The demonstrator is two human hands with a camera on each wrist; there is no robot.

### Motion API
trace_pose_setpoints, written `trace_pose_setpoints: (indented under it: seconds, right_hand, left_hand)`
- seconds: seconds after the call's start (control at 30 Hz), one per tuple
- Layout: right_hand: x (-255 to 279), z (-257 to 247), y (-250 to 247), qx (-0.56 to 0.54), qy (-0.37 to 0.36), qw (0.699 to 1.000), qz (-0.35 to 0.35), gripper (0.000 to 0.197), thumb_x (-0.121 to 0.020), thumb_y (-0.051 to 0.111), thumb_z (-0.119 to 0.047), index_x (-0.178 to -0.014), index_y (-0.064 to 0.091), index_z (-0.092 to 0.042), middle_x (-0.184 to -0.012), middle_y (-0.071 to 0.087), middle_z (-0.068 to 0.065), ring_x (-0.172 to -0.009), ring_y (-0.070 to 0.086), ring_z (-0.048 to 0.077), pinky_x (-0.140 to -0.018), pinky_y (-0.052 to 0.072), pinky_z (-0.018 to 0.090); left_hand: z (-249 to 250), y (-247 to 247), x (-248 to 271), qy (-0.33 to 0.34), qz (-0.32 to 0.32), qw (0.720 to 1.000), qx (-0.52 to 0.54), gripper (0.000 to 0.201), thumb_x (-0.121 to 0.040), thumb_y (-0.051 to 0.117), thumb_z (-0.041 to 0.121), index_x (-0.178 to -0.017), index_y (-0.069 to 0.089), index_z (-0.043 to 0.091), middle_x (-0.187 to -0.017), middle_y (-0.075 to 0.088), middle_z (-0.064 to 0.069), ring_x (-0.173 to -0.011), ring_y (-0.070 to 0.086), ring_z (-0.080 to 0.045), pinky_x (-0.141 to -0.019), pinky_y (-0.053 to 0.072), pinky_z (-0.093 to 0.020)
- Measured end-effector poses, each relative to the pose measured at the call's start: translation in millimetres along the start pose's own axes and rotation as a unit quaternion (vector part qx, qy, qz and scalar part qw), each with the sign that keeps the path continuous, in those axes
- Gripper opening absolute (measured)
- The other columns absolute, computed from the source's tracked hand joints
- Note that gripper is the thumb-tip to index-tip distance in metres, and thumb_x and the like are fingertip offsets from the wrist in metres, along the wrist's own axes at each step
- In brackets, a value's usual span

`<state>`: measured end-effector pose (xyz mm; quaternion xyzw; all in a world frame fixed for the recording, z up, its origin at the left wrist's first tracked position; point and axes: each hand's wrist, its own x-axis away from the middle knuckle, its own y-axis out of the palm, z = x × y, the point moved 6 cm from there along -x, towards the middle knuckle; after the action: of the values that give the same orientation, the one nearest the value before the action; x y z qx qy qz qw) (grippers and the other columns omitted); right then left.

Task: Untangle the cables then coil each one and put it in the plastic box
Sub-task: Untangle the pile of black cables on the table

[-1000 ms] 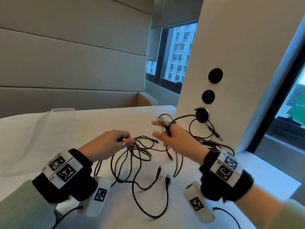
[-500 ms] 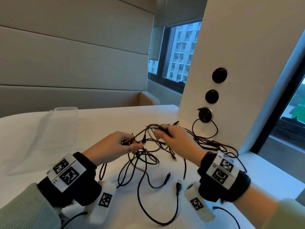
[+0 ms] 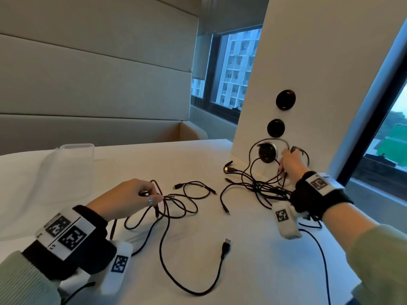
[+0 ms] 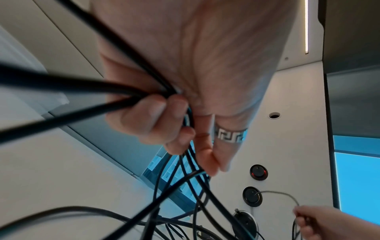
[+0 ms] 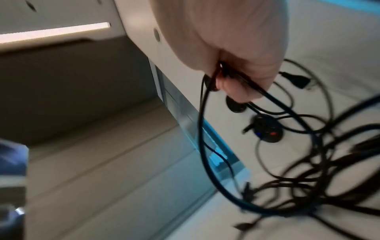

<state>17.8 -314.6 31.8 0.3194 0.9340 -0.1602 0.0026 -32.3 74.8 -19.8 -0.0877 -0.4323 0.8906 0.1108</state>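
One cable bunch [image 3: 176, 201] is pinched in left hand [image 3: 123, 201], second bunch [image 3: 259, 186] gripped by right hand [image 3: 293, 166] near bench's far-right edge; bunches are separated, plastic box [image 3: 74, 148] sits far-left.

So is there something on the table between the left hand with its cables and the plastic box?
Nothing visible: the table is bare between the left hand, which grips its cables, and the plastic box behind it.

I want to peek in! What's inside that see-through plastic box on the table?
No cable shows inside the plastic box on the table. Its clear walls blur with the white top, so its floor can't be checked.
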Motion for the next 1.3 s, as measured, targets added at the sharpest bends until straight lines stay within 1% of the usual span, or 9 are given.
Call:
trace_pose_setpoints:
  seconds: [0.07, 0.17, 0.37, 0.47, 0.57, 0.7, 0.83, 0.97, 1.3]
  right_hand:
    - [-4.5, 19.6, 10.8, 0.221, -0.004, 0.974, -0.054, 0.035, -0.100, 0.035, -0.031, -0.076, 0.044, -0.008, -0.066, 0.045, 0.007, -0.054, 0.042, 0.018, -0.049, 0.035, 0.028]
    - [2.3, 33.1, 19.4, 0.553, -0.066, 0.820, -0.130, 0.047, -0.099, 0.032, -0.043, -0.092, 0.059, -0.006, -0.066, 0.043, 0.001, -0.065, 0.046, 0.018, -0.064, 0.037, 0.028]
    - [32.0, -12.3, 17.2, 0.729, -0.146, 0.667, -0.040, 0.043, -0.094, 0.039, -0.051, -0.096, 0.061, -0.014, -0.073, 0.051, -0.003, -0.073, 0.052, 0.015, -0.067, 0.039, 0.027]
    - [64.4, -36.7, 44.3, 0.608, -0.268, 0.743, -0.082, 0.036, -0.095, 0.042, -0.045, -0.107, 0.058, -0.015, -0.082, 0.059, -0.001, -0.077, 0.055, 0.017, -0.068, 0.043, 0.028]
    - [120.5, -47.6, 86.6, 0.407, -0.308, 0.823, -0.250, 0.039, -0.090, 0.044, -0.055, -0.111, 0.053, -0.024, -0.114, 0.064, -0.001, -0.094, 0.059, 0.015, -0.084, 0.047, 0.031]
    - [192.9, -37.4, 128.7, 0.363, -0.276, 0.773, -0.441, 0.071, -0.085, 0.053, -0.056, -0.144, 0.025, -0.027, -0.138, 0.049, 0.001, -0.118, 0.052, 0.017, -0.092, 0.037, 0.024]
    - [209.6, -24.9, 143.8, 0.380, -0.326, 0.767, -0.401, 0.050, -0.091, 0.051, -0.046, -0.134, 0.041, -0.023, -0.110, 0.066, 0.003, -0.091, 0.060, 0.017, -0.076, 0.046, 0.028]
    - [198.7, -32.4, 134.8, 0.286, -0.325, 0.811, -0.394, 0.018, -0.098, 0.041, -0.032, -0.104, 0.057, -0.024, -0.074, 0.065, -0.004, -0.065, 0.059, 0.012, -0.066, 0.049, 0.024]
    - [128.3, -25.3, 69.8, -0.082, -0.145, 0.955, -0.244, 0.029, -0.101, 0.031, -0.025, -0.084, 0.051, -0.012, -0.041, 0.047, -0.003, -0.036, 0.048, 0.014, -0.043, 0.044, 0.026]
  left_hand:
    - [-0.6, -0.9, 0.8, -0.002, 0.000, 1.000, 0.000, 0.027, -0.088, 0.057, 0.041, -0.068, 0.059, 0.023, -0.064, 0.052, 0.005, -0.060, 0.043, -0.013, -0.057, 0.030, -0.026]
    - [-1.7, -3.8, 1.3, -0.002, 0.008, 1.000, 0.015, 0.021, -0.088, 0.059, 0.036, -0.073, 0.059, 0.023, -0.071, 0.055, 0.006, -0.066, 0.047, -0.012, -0.060, 0.033, -0.026]
    - [-10.1, -6.6, -0.6, -0.037, 0.018, 0.998, 0.042, 0.006, -0.095, 0.048, 0.027, -0.099, 0.053, 0.027, -0.092, 0.059, -0.003, -0.079, 0.055, -0.019, -0.064, 0.038, -0.027]
    - [-5.0, -4.6, -1.8, -0.024, 0.006, 0.994, 0.102, 0.014, -0.099, 0.041, 0.020, -0.105, 0.054, 0.022, -0.072, 0.054, -0.001, -0.055, 0.039, -0.014, -0.047, 0.029, -0.023]
    - [3.7, -4.1, -1.8, -0.001, -0.002, 0.982, 0.186, 0.018, -0.099, 0.039, 0.014, -0.106, 0.054, 0.021, -0.069, 0.056, -0.005, -0.049, 0.037, -0.012, -0.043, 0.027, -0.020]
    - [18.2, -7.9, 3.2, 0.032, 0.003, 0.973, 0.229, 0.021, -0.100, 0.039, 0.015, -0.107, 0.055, 0.025, -0.076, 0.064, -0.004, -0.044, 0.041, -0.006, -0.041, 0.029, -0.019]
    - [24.0, -20.1, 8.0, 0.047, 0.031, 0.968, 0.243, 0.021, -0.099, 0.039, 0.015, -0.107, 0.055, 0.027, -0.077, 0.065, -0.005, -0.038, 0.039, -0.007, -0.037, 0.029, -0.018]
    - [13.9, -38.3, 8.1, 0.027, 0.080, 0.969, 0.231, 0.018, -0.100, 0.037, 0.018, -0.100, 0.055, 0.021, -0.047, 0.055, -0.001, -0.037, 0.037, -0.015, -0.035, 0.028, -0.020]
    - [-45.7, -80.5, 3.4, -0.091, 0.198, 0.965, 0.142, 0.019, -0.099, 0.038, 0.016, -0.087, 0.053, 0.012, -0.054, 0.042, -0.009, -0.044, 0.033, -0.019, -0.044, 0.027, -0.023]
